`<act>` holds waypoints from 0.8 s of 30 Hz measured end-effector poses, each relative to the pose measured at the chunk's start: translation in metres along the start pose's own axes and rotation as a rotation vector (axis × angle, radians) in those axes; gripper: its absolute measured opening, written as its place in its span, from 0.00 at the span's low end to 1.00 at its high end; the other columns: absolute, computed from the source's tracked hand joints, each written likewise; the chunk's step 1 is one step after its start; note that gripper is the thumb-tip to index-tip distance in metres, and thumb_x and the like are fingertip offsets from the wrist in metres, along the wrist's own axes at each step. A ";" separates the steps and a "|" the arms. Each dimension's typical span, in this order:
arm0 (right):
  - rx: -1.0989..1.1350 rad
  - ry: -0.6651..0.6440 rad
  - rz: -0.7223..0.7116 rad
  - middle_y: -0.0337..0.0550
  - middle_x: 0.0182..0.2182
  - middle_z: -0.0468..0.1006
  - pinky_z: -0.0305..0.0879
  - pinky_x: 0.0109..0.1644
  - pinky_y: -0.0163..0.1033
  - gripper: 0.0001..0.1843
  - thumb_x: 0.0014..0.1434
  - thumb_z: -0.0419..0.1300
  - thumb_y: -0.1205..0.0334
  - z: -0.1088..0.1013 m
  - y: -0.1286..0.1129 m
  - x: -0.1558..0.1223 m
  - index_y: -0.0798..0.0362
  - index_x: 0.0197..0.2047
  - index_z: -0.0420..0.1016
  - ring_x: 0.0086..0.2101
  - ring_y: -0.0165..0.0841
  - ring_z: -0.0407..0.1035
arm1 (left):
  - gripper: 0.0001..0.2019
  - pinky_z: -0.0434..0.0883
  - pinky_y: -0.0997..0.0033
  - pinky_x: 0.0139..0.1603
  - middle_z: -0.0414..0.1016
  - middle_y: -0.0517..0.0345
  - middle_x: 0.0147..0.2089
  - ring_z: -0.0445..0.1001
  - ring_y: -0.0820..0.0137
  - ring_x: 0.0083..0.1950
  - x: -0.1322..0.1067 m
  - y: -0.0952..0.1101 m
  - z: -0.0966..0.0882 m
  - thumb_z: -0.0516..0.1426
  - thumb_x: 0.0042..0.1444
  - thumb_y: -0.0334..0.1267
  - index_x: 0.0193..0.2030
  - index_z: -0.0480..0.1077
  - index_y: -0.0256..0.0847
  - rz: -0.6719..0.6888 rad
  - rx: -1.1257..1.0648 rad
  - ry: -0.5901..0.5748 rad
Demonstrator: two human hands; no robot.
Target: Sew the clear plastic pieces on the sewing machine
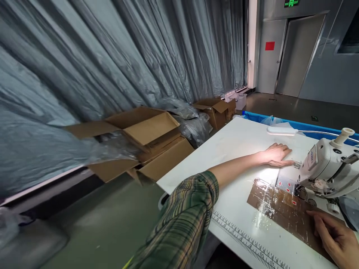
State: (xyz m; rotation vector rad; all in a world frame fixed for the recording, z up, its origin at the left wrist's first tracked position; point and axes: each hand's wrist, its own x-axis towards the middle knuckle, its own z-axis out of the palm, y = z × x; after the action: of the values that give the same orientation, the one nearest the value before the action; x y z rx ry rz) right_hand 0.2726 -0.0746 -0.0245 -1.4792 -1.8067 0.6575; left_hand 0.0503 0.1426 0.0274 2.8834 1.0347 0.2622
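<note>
My left hand (277,155) reaches across the white sewing table (232,144), palm down, with its fingers apart. One digit points at a small shiny piece (297,164) beside the sewing machine (322,160); whether they touch I cannot tell. My right hand (336,237), partly cut off by the frame edge, lies at the lower right with its fingertips at a brown glossy sheet (283,209). That sheet runs in front of the needle area. Clear film with red marks (287,185) lies just behind it, near the machine.
A ruler scale (246,243) runs along the table's front edge. A white lamp (282,130) on a bendable stalk lies behind the machine. Open cardboard boxes (153,129) and clear plastic wrap (193,125) stand on the floor at left. Grey curtains (126,48) hang behind them.
</note>
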 end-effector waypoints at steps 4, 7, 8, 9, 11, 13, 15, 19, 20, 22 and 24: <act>-0.042 0.002 -0.017 0.41 0.20 0.76 0.65 0.21 0.34 0.25 0.61 0.56 0.42 -0.001 -0.005 0.001 0.52 0.42 0.85 0.19 0.34 0.69 | 0.29 0.57 0.54 0.71 0.55 0.37 0.74 0.59 0.53 0.73 -0.027 0.004 -0.005 0.51 0.68 0.49 0.69 0.58 0.33 -0.025 -0.012 -0.010; -0.048 -0.006 0.007 0.42 0.23 0.79 0.67 0.24 0.36 0.26 0.62 0.54 0.42 0.001 -0.013 0.000 0.54 0.44 0.84 0.21 0.35 0.70 | 0.26 0.60 0.54 0.69 0.56 0.38 0.73 0.60 0.53 0.72 -0.058 0.023 -0.004 0.52 0.68 0.47 0.68 0.59 0.36 0.023 -0.041 0.000; -0.057 -0.007 0.008 0.43 0.23 0.79 0.66 0.25 0.36 0.26 0.63 0.53 0.43 0.002 -0.016 0.001 0.54 0.44 0.84 0.21 0.35 0.69 | 0.25 0.62 0.54 0.68 0.58 0.39 0.73 0.62 0.53 0.71 -0.070 0.032 -0.002 0.52 0.68 0.47 0.68 0.60 0.38 0.067 -0.062 -0.002; -0.065 0.005 -0.004 0.45 0.26 0.81 0.67 0.27 0.37 0.26 0.64 0.52 0.44 0.003 -0.019 0.001 0.55 0.43 0.84 0.23 0.35 0.71 | 0.26 0.63 0.53 0.67 0.60 0.40 0.72 0.65 0.53 0.69 -0.084 0.042 0.001 0.52 0.68 0.48 0.69 0.60 0.39 0.125 -0.090 -0.014; -0.078 0.009 -0.044 0.47 0.28 0.82 0.69 0.32 0.39 0.25 0.64 0.49 0.49 0.005 -0.026 0.002 0.55 0.41 0.84 0.27 0.37 0.74 | 0.33 0.65 0.51 0.67 0.60 0.40 0.72 0.65 0.51 0.69 -0.112 0.060 0.010 0.53 0.66 0.54 0.72 0.55 0.41 0.254 -0.153 -0.045; -0.098 0.034 -0.044 0.47 0.31 0.83 0.69 0.34 0.38 0.24 0.64 0.48 0.52 0.007 -0.030 0.004 0.54 0.41 0.83 0.29 0.37 0.75 | 0.40 0.61 0.45 0.70 0.53 0.42 0.75 0.59 0.48 0.73 -0.135 0.072 0.020 0.54 0.63 0.60 0.76 0.48 0.45 0.331 -0.158 -0.063; -0.124 0.064 -0.046 0.46 0.32 0.83 0.68 0.36 0.38 0.22 0.64 0.48 0.54 0.008 -0.031 0.005 0.54 0.40 0.83 0.30 0.37 0.75 | 0.43 0.55 0.42 0.73 0.47 0.41 0.77 0.51 0.47 0.76 -0.148 0.078 0.029 0.52 0.63 0.62 0.77 0.44 0.43 0.382 -0.140 -0.065; -0.171 0.102 -0.053 0.45 0.29 0.83 0.64 0.34 0.37 0.19 0.63 0.50 0.59 0.008 -0.030 0.004 0.55 0.39 0.83 0.28 0.35 0.73 | 0.44 0.53 0.37 0.73 0.41 0.39 0.78 0.45 0.45 0.78 -0.152 0.083 0.031 0.48 0.65 0.64 0.78 0.37 0.41 0.379 -0.106 -0.111; -0.181 0.107 -0.057 0.45 0.29 0.83 0.63 0.34 0.36 0.18 0.63 0.51 0.60 0.008 -0.030 0.004 0.55 0.39 0.82 0.28 0.35 0.73 | 0.44 0.54 0.37 0.73 0.41 0.38 0.78 0.46 0.45 0.78 -0.152 0.084 0.030 0.48 0.65 0.63 0.78 0.35 0.42 0.380 -0.107 -0.094; -0.202 0.114 -0.062 0.43 0.27 0.82 0.61 0.32 0.35 0.16 0.62 0.52 0.63 0.008 -0.030 0.005 0.54 0.37 0.82 0.27 0.33 0.72 | 0.45 0.56 0.37 0.72 0.42 0.38 0.78 0.48 0.45 0.77 -0.153 0.084 0.029 0.50 0.66 0.61 0.78 0.32 0.41 0.389 -0.116 -0.038; -0.222 0.117 -0.061 0.41 0.24 0.80 0.59 0.31 0.35 0.15 0.61 0.53 0.64 0.009 -0.031 0.006 0.54 0.35 0.82 0.25 0.32 0.70 | 0.43 0.60 0.39 0.71 0.47 0.38 0.77 0.52 0.47 0.76 -0.155 0.084 0.031 0.50 0.67 0.57 0.78 0.31 0.42 0.400 -0.119 0.023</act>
State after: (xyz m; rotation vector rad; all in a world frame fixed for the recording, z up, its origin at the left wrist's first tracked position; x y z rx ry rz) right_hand 0.2464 -0.0750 -0.0056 -1.5640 -1.8724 0.3410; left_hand -0.0091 -0.0212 -0.0141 2.9551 0.4170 0.3640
